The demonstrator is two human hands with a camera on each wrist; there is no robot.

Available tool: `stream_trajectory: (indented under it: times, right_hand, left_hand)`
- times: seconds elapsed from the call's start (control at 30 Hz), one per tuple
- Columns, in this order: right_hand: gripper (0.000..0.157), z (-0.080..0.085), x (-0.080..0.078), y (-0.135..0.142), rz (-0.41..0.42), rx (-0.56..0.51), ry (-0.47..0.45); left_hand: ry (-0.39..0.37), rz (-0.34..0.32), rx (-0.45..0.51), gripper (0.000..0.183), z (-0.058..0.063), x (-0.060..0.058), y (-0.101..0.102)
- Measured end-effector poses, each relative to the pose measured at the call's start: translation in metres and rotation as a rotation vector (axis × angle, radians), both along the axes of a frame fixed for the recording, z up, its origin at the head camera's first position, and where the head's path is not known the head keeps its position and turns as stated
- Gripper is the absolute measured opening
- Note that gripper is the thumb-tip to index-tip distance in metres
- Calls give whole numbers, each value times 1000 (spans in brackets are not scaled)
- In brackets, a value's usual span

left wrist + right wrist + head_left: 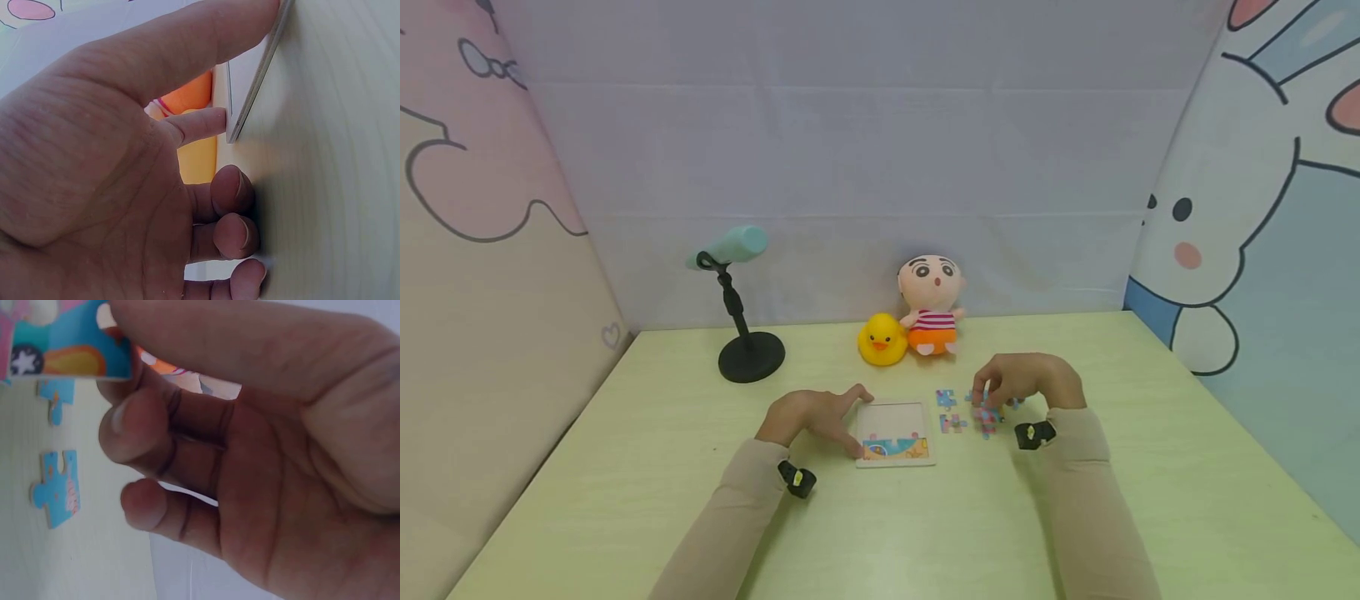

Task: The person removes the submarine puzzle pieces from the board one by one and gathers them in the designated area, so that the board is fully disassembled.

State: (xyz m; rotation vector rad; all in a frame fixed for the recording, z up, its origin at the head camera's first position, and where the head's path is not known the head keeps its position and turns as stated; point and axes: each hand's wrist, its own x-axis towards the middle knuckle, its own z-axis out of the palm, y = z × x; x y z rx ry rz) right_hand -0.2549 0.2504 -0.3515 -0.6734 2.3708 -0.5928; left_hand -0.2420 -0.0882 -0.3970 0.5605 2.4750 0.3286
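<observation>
A shallow wooden puzzle tray [895,466] lies on the table, with blue and orange pieces fitted along its near edge. My left hand [822,417] is at its left side, with thumb and index finger stretched apart and touching the tray's edge. The other fingers of that hand bend toward the tabletop in the left wrist view. My right hand [1018,379] pinches a colourful puzzle piece [69,347] between thumb and index finger. Below and around it lie loose puzzle pieces, among them a blue one [59,487] and a pinkish one [953,423].
Behind the tray sit a yellow rubber duck [882,340] and a plush doll [932,308] in a striped top. A black stand [751,357] holding a mint-green cylinder [733,244] is at the back left. A pale cloth [865,167] hangs behind the table.
</observation>
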Motion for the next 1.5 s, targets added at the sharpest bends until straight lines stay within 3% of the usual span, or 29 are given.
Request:
stream_trajectory:
  times: [0.5,0.77,1.23,1.5]
  right_hand:
    - [13,-4,0,19,-111,51,-103]
    - [11,-7,4,21,-194,94,-112]
    - [15,-10,5,26,-227,102,-74]
    - [22,-4,2,19,-165,60,-20]
  left_hand:
    - [3,8,-8,82,2,0,0]
    - [10,-3,-8,82,-1,-1,0]
    - [11,-3,-12,82,0,-1,1]
    - [6,-11,-1,82,-1,-1,-1]
